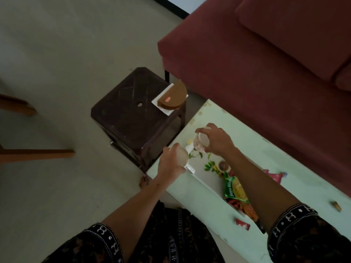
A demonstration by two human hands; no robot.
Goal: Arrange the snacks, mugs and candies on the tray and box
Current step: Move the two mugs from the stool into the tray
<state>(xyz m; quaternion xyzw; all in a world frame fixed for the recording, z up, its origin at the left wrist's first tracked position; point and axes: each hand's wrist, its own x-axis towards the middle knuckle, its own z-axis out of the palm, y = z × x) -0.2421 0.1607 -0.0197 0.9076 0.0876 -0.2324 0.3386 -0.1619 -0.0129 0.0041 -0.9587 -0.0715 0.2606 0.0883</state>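
My left hand (171, 162) grips a white mug (183, 158) at the near left end of a white floral tray (207, 177) on the pale green table (247, 145). My right hand (216, 141) holds a second, pink-patterned mug (201, 143) tilted just above the tray's far end. On the tray lie a round brown candy (223, 165), a green snack packet (234, 188) and an orange-red packet (245, 207). A white box with a brown half-round lid (171, 96) rests on a dark stool.
A dark plastic stool (131, 112) stands left of the table. A maroon sofa (266, 59) runs behind it. Loose on the table are a pink wrapper (275, 175), a red sachet (242, 223) and a small brown candy (336, 205). Wooden furniture legs (38, 153) lie at left.
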